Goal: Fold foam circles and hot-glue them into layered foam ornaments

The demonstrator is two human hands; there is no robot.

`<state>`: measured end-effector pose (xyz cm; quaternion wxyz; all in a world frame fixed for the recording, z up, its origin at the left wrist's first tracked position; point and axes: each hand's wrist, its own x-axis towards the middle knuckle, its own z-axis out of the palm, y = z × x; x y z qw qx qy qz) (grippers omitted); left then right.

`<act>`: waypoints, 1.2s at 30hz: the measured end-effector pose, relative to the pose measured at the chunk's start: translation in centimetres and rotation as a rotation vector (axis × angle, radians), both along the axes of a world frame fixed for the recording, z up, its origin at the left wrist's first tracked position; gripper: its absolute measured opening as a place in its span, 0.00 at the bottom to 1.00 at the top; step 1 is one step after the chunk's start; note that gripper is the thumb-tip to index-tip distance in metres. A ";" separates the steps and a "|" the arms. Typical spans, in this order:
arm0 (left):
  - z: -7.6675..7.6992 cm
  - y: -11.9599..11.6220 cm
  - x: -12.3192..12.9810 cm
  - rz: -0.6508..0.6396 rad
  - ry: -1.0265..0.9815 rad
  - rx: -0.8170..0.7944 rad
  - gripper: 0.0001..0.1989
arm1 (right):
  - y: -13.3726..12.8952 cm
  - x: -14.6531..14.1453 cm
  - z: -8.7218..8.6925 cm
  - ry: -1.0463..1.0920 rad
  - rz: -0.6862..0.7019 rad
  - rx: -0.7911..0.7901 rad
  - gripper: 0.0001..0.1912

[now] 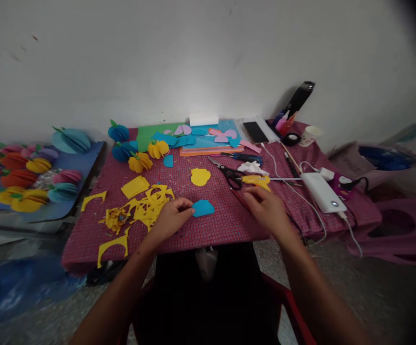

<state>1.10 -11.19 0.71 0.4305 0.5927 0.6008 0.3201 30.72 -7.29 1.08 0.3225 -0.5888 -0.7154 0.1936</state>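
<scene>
My left hand (175,216) has its thumb and fingers closed on the left end of a blue paper piece (203,208) near the front of the table. To the right, my right hand (265,208) is beside a yellow glue gun (256,180), its fingers curled; what they hold, if anything, cannot be made out. Black-handled scissors (230,175) lie open behind and left of that hand. A rounded yellow paper cutout (200,177) rests behind the blue piece. Yellow paper scraps (148,211) are heaped beside my left hand.
Yellow and blue paper pumpkins (140,162) stand at the back left; more fill a blue side table (96,160). Stacked coloured sheets (208,143) and a phone (254,132) lie at the back. A white power bank (323,192) with cables and a paper cup (310,136) are right.
</scene>
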 end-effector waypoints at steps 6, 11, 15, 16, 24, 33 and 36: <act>0.4 0.8 0.6 -0.052 -0.052 -0.038 0.07 | -0.7 -6.4 -0.3 0.267 0.278 -0.310 0.10; 0.7 1.7 0.4 -0.122 -0.033 -0.033 0.06 | 0.6 -7.4 -0.8 0.283 0.315 -0.399 0.08; 0.3 2.4 0.5 -0.108 -0.039 -0.019 0.06 | 1.4 -7.5 -0.9 0.182 0.314 -0.365 0.08; 0.2 2.5 0.5 -0.108 -0.046 -0.012 0.06 | 1.6 -7.5 -1.0 0.149 0.318 -0.354 0.07; -0.8 2.7 0.6 -0.120 -0.021 0.024 0.06 | 2.0 -7.4 -1.5 0.032 0.328 -0.378 0.07; -0.5 2.5 0.8 -0.123 0.021 0.007 0.05 | 2.6 -7.5 -2.0 -0.050 0.298 -0.419 0.09; -0.7 2.6 0.7 -0.135 0.032 0.016 0.06 | 2.7 -7.5 -2.1 -0.067 0.305 -0.409 0.09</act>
